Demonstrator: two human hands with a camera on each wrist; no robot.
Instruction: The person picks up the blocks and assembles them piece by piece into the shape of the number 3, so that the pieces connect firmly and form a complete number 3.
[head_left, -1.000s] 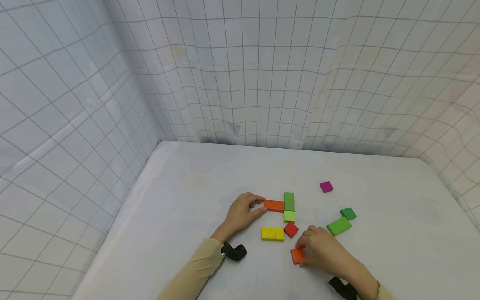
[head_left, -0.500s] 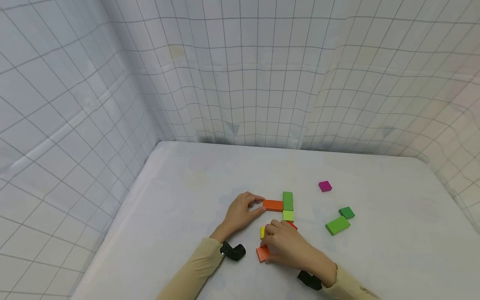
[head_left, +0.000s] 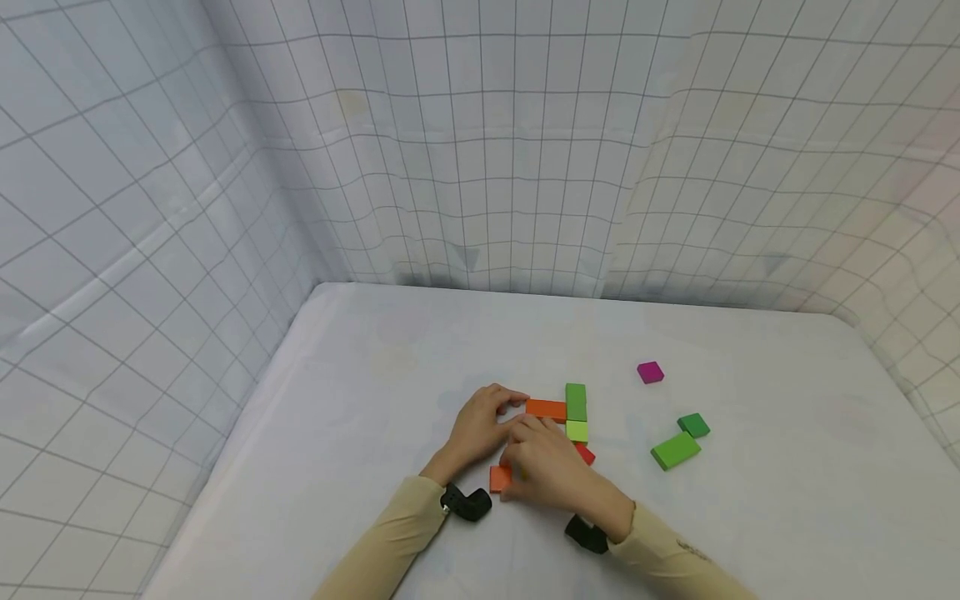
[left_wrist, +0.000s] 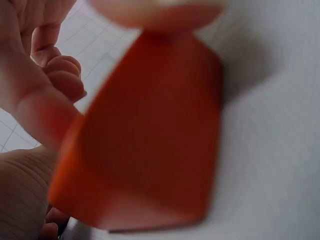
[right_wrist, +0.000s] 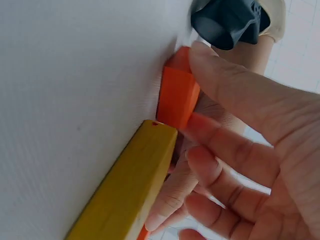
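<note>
A small orange block [head_left: 500, 479] is pinched between the thumb and index finger of my right hand [head_left: 551, 467]. In the right wrist view, this small orange block [right_wrist: 177, 95] sits at the end of the yellow block [right_wrist: 125, 185]. From the head view, the right hand covers nearly all of the yellow one. My left hand [head_left: 480, 429] holds the left end of a long orange-red block [head_left: 546, 409] between thumb and fingers. That block's right end meets a green block [head_left: 576, 402]. In the left wrist view the small orange block [left_wrist: 155, 135] looms large and blurred.
Below the green block lies a lime block [head_left: 577, 431], then a partly hidden red block [head_left: 585, 453]. Off to the right are a bright green block [head_left: 676, 451], a dark green block [head_left: 693, 425] and a magenta block [head_left: 650, 372] on the white table [head_left: 787, 400].
My right hand has carried the small orange block leftward, then slightly up, to the yellow block's left end. The left hand has stayed at the long orange-red block.
</note>
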